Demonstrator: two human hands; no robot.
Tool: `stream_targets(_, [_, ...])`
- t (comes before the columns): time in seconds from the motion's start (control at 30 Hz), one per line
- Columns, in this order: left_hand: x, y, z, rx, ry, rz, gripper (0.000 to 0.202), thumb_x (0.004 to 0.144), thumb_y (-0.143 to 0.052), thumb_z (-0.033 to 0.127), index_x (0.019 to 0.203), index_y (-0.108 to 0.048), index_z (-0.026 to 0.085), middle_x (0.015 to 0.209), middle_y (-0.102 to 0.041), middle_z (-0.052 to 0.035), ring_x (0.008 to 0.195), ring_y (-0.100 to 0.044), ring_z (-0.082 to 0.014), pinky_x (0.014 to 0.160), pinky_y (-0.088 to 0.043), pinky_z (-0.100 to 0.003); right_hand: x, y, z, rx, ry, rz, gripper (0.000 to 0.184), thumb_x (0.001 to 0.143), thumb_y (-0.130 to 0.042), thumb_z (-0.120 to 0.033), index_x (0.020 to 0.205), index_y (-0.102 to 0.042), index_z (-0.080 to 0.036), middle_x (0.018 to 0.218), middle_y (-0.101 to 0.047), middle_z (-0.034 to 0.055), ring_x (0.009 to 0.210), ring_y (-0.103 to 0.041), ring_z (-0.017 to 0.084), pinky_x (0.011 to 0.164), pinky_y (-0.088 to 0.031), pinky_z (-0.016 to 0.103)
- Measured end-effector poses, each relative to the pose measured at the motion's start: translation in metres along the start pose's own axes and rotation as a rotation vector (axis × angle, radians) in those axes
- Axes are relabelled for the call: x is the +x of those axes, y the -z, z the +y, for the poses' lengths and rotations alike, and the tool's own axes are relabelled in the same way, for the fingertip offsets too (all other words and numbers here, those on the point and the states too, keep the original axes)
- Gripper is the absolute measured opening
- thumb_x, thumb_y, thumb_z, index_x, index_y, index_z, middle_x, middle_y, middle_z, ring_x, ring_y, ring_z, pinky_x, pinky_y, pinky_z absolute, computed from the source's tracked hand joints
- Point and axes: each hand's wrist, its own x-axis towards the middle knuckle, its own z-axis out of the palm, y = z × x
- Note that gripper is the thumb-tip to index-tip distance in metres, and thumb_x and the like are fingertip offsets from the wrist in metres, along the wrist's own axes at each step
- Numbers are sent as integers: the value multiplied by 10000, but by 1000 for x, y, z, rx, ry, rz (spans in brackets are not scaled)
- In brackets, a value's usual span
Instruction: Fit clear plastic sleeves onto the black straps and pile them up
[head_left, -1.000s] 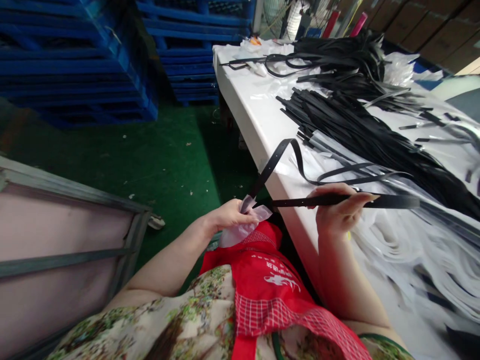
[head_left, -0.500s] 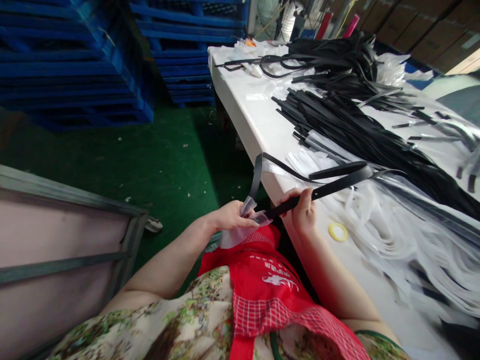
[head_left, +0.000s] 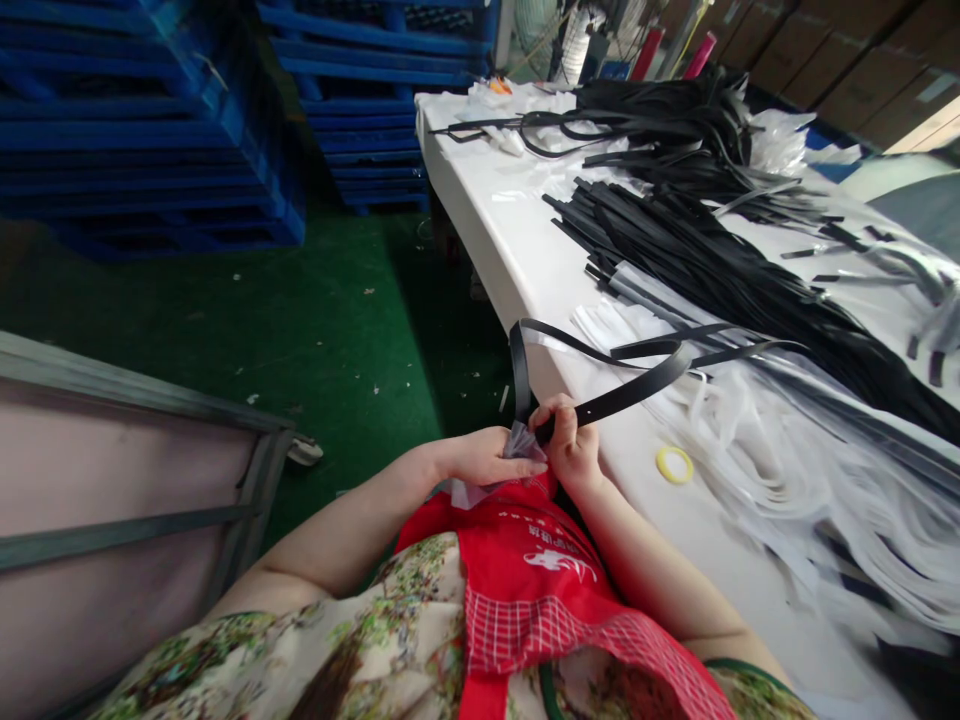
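Observation:
A long black belt-like strap (head_left: 630, 393) with small holes loops from my hands over the table edge. My right hand (head_left: 571, 445) is closed around it near its end, close to my body. My left hand (head_left: 491, 458) pinches a clear plastic sleeve (head_left: 523, 443) that surrounds part of the strap. Both hands almost touch, just above my red apron (head_left: 517, 540). How far the strap's end goes into the sleeve is hidden by my fingers.
On the white table (head_left: 495, 235) to my right lie a pile of black straps (head_left: 697, 245), heaped clear plastic sleeves (head_left: 780, 440) and a yellow tape ring (head_left: 674, 465). Blue pallets (head_left: 150, 130) stand at the far left. A framed cart (head_left: 135, 520) is nearer, left.
My right hand has slid left and down along the strap toward my left hand. The strap's loop has moved closer to me, and the left hand has shifted slightly right.

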Motion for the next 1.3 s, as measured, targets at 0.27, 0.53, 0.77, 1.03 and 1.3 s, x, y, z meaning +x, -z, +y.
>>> stream_targets(0.27, [-1,-8,7,-116,-13,-220,584,964,-333,575,685,-613,145,662,-628,-49,602,-560,-138,642,-463,-256,24,4,-2,503,-557,-209,410,759,-718,-487,1038,-637,-198,800,-615,5,708,-571,144,664,-473,274])
stream_targets(0.53, [3,-6,-3,-186,-15,307,452,933,-456,558,811,-593,144,772,-662,-55,721,-599,-157,716,-460,-271,26,-13,-9,751,-420,-23,367,846,-661,-467,637,-566,-181,571,-486,-32,570,-511,101,549,-393,219])
stream_targets(0.77, [-8,-7,9,-471,145,23,476,927,-410,607,882,-537,151,577,-468,47,442,-465,-87,421,-335,-198,65,23,-35,802,-285,54,380,805,-693,-506,622,-559,-202,481,-405,-53,567,-510,123,612,-415,247])
stream_targets(1.03, [9,-8,21,-462,94,249,543,851,-478,697,732,-488,168,518,-427,54,408,-376,-58,408,-303,-182,45,0,-36,463,-296,-23,559,822,-530,-692,583,-561,-188,577,-498,-9,618,-521,138,641,-423,271])
stream_targets(1.3, [5,-11,20,-446,246,171,637,743,-534,782,846,-618,160,604,-534,-12,489,-450,-107,451,-392,-224,73,56,-56,856,-244,146,599,733,-666,-677,536,-342,-214,397,-313,-80,497,-490,128,605,-390,262])
